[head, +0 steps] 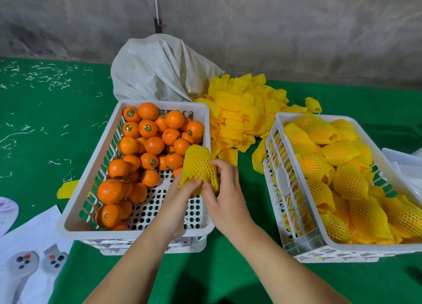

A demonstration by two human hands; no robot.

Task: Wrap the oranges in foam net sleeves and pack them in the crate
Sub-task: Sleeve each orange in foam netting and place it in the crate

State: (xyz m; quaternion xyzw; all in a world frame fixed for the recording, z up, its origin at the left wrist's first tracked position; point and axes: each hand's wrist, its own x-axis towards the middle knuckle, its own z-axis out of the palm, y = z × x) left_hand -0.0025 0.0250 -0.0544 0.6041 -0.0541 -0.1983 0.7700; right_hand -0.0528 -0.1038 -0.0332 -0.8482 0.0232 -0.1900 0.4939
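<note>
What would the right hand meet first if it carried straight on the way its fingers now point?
The right hand points up and left, already gripping the foam net sleeve. Beyond that, probably the bare oranges in the left crate, though depth is unclear.

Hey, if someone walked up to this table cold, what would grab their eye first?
Probably the hands in the middle, left hand and right hand both gripping a yellow sleeve over the left crate. That crate holds bare oranges; the right crate is piled with wrapped oranges. Behind them lies a heap of sleeves beside a white sack.
</note>
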